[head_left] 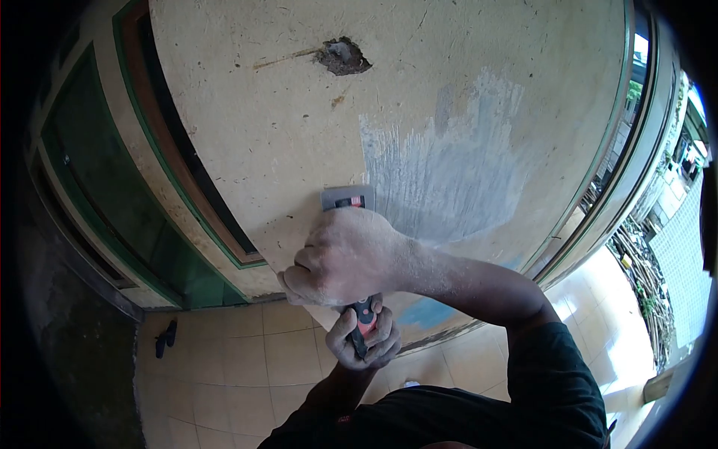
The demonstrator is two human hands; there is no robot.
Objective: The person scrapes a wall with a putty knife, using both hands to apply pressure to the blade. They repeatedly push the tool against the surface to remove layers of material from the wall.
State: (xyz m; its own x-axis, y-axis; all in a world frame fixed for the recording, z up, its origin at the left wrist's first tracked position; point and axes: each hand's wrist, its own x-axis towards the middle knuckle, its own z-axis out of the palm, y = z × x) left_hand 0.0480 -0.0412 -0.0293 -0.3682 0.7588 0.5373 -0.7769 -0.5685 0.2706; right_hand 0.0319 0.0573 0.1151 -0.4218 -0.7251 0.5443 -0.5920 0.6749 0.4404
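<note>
A scraper (348, 198) has its flat metal blade against the beige wall, beside the left edge of a grey scraped patch (449, 176). My right hand (348, 258) is closed around its middle, dusted with pale powder, and hides that part. Below, my left hand (364, 340) grips a red and black handle (366, 318) that lines up with the blade. The join between blade and handle is hidden behind my right hand. Both hands are close together in front of the wall (262, 165).
A ragged hole (344, 57) breaks the wall's surface above. Green-framed doors (112, 165) stand at the left. Dark sandals (166, 339) lie on the tiled floor (277, 352). At right is a window frame (598, 187), with piled sticks (645, 292) outside.
</note>
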